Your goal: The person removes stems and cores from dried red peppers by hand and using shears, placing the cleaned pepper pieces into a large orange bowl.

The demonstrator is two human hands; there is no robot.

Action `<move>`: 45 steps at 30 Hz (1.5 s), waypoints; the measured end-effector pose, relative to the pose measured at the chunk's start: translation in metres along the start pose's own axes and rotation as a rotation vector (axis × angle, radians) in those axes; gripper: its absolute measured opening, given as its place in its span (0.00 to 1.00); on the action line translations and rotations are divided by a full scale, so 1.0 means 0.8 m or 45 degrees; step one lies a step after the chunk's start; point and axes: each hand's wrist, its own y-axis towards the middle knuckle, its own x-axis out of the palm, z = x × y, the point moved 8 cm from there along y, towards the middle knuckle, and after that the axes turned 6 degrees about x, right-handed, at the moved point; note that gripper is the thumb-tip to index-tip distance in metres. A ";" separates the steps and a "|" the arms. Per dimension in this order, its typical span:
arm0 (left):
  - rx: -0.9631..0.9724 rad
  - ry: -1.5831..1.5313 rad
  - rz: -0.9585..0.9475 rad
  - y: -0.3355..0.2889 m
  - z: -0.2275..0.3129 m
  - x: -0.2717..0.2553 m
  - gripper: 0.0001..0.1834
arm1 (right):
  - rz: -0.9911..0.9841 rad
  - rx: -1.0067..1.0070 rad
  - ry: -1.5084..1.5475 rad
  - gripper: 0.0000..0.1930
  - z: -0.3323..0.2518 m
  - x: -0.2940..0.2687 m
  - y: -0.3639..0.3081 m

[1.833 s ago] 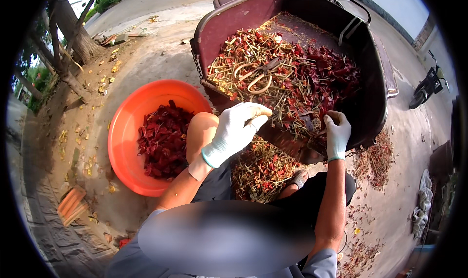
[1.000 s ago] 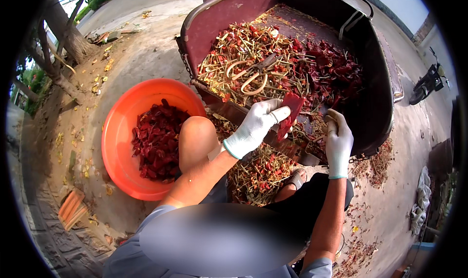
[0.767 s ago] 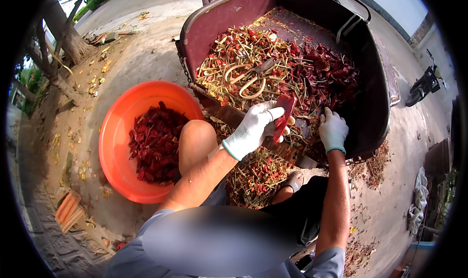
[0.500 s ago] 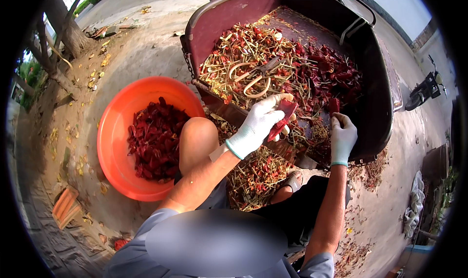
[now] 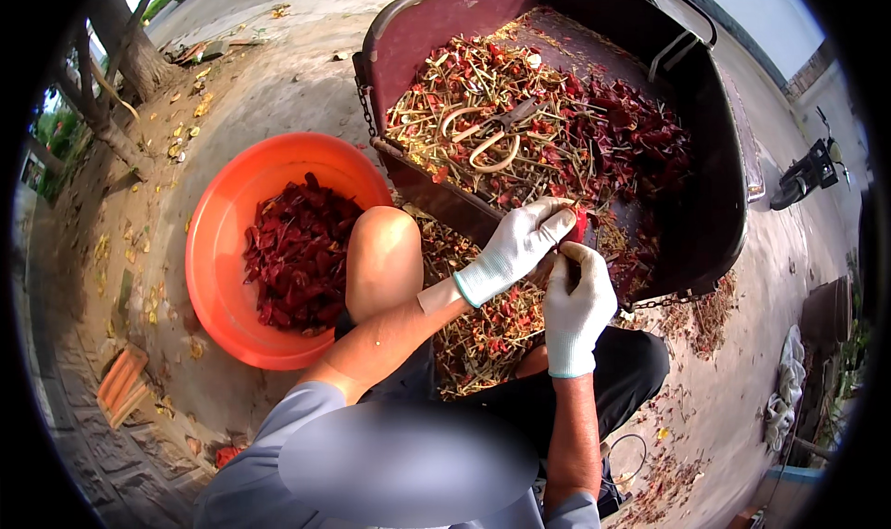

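Both my hands wear white knitted gloves and meet in front of the maroon cart bed (image 5: 445, 195). My left hand (image 5: 516, 248) pinches a dried red chili pepper (image 5: 579, 223) between thumb and fingers. Just below, my right hand (image 5: 581, 308) is closed at the pepper's lower end; its fingertips partly hide it. Inside the cart, dark red pepper pieces (image 5: 636, 130) lie right of a heap of stems and scraps (image 5: 464, 88). Scissors (image 5: 497, 139) with tan looped handles rest on that heap. To the left, an orange basin (image 5: 218, 251) holds dark red peppers (image 5: 297, 260).
My bent knee (image 5: 385, 260) stands against the basin's right side. More stems and scraps (image 5: 473, 343) lie between my legs below the cart. Chains hang at the cart's corners. Bricks (image 5: 122, 385) lie at left, tree trunks (image 5: 130, 51) rise far left, and a motorcycle (image 5: 812, 172) stands far right.
My right hand has come left and down to meet my left hand. My left hand has shifted right and slightly down with red pepper still in it. The view has shifted slightly.
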 end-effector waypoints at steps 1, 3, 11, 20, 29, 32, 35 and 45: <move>0.006 0.105 -0.066 -0.001 0.001 0.003 0.20 | -0.030 -0.065 -0.104 0.07 -0.008 0.000 -0.003; 0.033 0.129 -0.155 0.000 0.007 0.005 0.19 | -0.079 -0.121 -0.114 0.07 -0.012 -0.001 -0.009; 0.138 0.676 -0.292 -0.007 0.020 0.008 0.15 | -0.317 0.509 0.570 0.09 0.051 -0.032 -0.003; 0.196 0.771 -0.653 -0.020 0.018 0.030 0.13 | -0.360 -0.173 0.105 0.12 0.015 -0.036 0.025; 0.409 0.816 -0.535 -0.024 0.036 0.038 0.10 | -0.389 0.717 0.773 0.07 0.072 -0.017 0.014; 0.513 0.584 -0.413 -0.023 0.046 0.038 0.08 | -0.284 1.049 1.460 0.10 0.097 0.001 0.006; 0.377 0.203 -0.419 -0.027 0.041 0.040 0.09 | -0.221 0.894 1.876 0.13 0.160 0.005 0.027; -0.389 -0.495 -0.185 -0.012 0.015 0.006 0.12 | -0.347 0.365 -1.089 0.14 0.192 0.012 0.134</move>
